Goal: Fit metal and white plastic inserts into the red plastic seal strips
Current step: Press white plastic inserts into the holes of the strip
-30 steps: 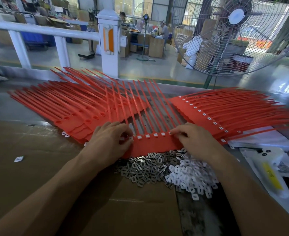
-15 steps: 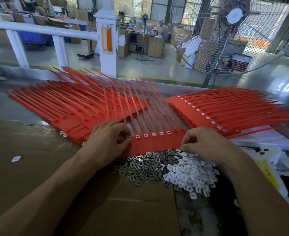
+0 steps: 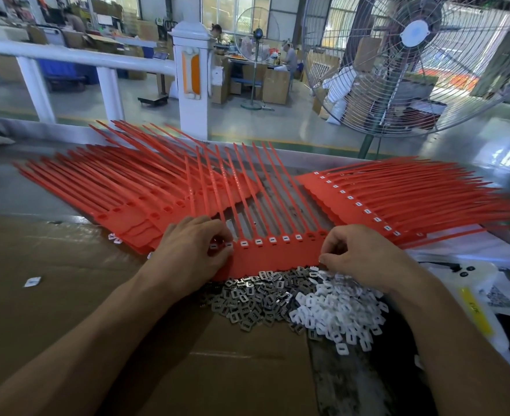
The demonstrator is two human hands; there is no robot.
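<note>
The red seal strip (image 3: 277, 256) lies flat on the table (image 3: 22, 187) between both hands; it appears thin, light and flexible, best steadied at its solid head band rather than the whippy tails. The left hand (image 3: 192, 250) pinches its left end at the sockets. The right hand (image 3: 364, 255), fingers curled, picks at the small, likely slippery white plastic inserts (image 3: 337, 307) beside the metal inserts (image 3: 253, 298); whether it holds one cannot be told.

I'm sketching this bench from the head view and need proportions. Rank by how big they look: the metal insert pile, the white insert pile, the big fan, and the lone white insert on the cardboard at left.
1. Big fan
2-3. Metal insert pile and white insert pile: too alike to rank
4. Lone white insert
</note>
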